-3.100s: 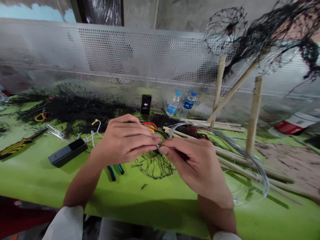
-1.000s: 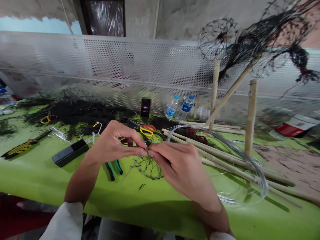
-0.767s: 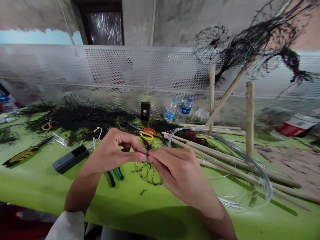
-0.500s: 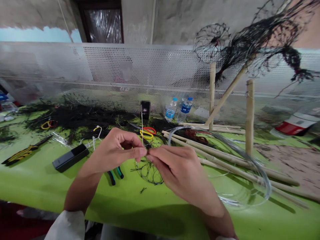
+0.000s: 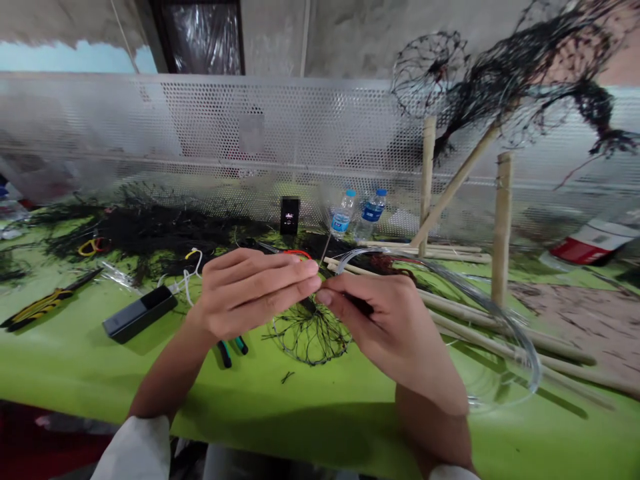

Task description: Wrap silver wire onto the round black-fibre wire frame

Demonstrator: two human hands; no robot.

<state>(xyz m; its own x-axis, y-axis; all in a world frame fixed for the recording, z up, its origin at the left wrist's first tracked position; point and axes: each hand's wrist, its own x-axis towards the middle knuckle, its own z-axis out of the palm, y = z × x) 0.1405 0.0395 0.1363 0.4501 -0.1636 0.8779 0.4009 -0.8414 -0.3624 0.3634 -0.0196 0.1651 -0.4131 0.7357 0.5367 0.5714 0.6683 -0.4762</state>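
Left hand (image 5: 245, 290) and right hand (image 5: 387, 323): each grip pinched shut, fingertips meeting on the top of a small round black wire-mesh ball (image 5: 310, 333) that hangs just below them, over the lime-green counter (image 5: 125, 373). A thin silver wire end (image 5: 326, 248) pokes up above the pinch. Risk, as judged: springy wire slips and pricks a fingertip, or the mesh dents under squeeze. Teal-handled pliers (image 5: 231, 349) lie below-left of the left grip; a clear wire coil (image 5: 480, 333) beside the right.

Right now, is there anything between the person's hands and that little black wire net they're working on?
Nothing visible. The left hand and right hand meet fingertip to fingertip at the top of the black wire net, pinching it directly. A thin silver wire sticks up from the pinch point, and the net hangs just below, over the green table.
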